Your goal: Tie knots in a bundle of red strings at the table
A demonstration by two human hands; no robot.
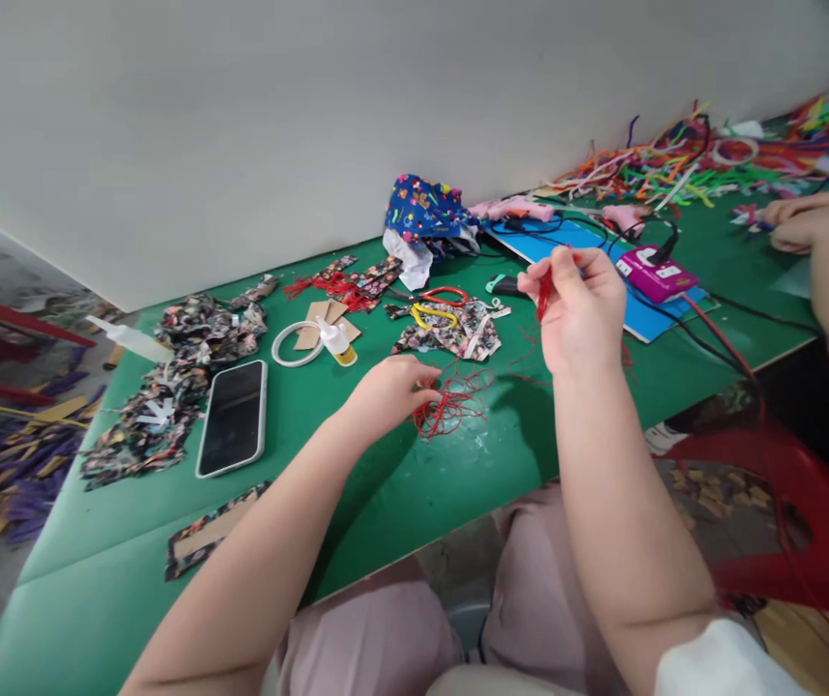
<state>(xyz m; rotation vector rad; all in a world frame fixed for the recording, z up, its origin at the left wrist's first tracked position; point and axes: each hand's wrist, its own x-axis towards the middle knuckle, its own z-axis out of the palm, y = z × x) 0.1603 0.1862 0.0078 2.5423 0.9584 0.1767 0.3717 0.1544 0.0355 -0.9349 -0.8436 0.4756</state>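
Note:
My right hand (580, 307) is raised above the table, its fingers closed on a small bundle of red string (544, 295) that hangs from the pinch. Lower and to the left, my left hand (394, 398) rests at a loose tangle of red thread (454, 404), with thumb and forefinger closed on some strands at its edge. Just beyond the tangle lie red-handled scissors (444, 295) and yellow-handled scissors (435, 317) on floral fabric scraps (478, 331).
At left are a phone (233, 418), a white ring (297, 344), a small glue bottle (334, 338) and dark floral fabric (204, 329). A purple power strip (657, 275) with cables sits on a blue folder (646, 314). Another person's hands (798, 217) work at right, near colourful pipe cleaners (646, 169).

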